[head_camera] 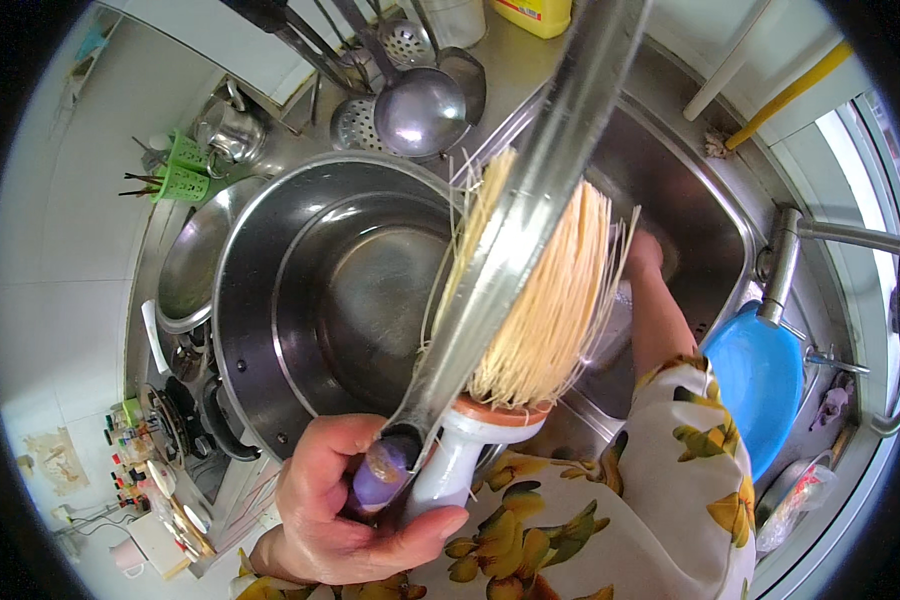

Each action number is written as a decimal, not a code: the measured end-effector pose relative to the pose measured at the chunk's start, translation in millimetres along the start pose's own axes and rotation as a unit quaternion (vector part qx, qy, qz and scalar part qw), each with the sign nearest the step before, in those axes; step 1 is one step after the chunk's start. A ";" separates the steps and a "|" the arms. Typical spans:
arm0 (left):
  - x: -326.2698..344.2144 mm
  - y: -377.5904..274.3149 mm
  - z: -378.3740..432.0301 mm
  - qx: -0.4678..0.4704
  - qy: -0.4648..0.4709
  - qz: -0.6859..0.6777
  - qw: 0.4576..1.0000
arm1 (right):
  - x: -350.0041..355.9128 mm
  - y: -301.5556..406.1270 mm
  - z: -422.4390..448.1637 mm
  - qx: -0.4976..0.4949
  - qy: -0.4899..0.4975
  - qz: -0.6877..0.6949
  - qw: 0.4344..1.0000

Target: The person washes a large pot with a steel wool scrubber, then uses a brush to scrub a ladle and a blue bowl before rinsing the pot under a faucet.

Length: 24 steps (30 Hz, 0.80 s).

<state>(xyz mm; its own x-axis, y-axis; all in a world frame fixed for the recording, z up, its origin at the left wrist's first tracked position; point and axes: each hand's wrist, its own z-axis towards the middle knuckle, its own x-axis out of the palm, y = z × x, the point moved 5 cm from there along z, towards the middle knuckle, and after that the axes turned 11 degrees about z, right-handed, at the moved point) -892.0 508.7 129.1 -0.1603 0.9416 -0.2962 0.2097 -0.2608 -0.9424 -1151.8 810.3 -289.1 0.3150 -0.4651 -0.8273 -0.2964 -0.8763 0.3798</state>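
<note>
Close to the camera, my left hand [345,502] grips two things together. One is a scrub brush with a white handle and pale, splayed bristles [547,300]. The other is a long metal utensil [487,262] with a purple handle end; its far end runs out of the picture at the top. My right hand [643,251] reaches down into the steel sink basin [690,172]. The bristles partly cover it, and its fingers are hidden. Behind the brush, to the left, a large, deep steel pot [375,292] tilts with its inside facing me.
Ladles and skimmers [420,112] hang or lean at the back, near a yellow bottle [540,15]. A blue plastic basin [757,390] sits under the faucet [784,262] at right. At left are a steel lid [202,255], a gas burner [166,420] and several seasoning bottles [124,450].
</note>
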 end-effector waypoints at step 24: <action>-19.6 0.0 -4.3 0.004 0.012 0.086 0.996 | 16.3 -58.5 13.5 -0.007 -0.004 -0.049 0.999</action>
<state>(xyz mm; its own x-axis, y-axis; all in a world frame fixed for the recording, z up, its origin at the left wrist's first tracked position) -884.7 491.1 135.5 -0.0990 0.8877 -0.4496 0.2238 -0.4204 -0.8793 -1141.5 855.7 -330.3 0.3342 -0.3768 -0.8639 -0.2525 -0.9189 0.3032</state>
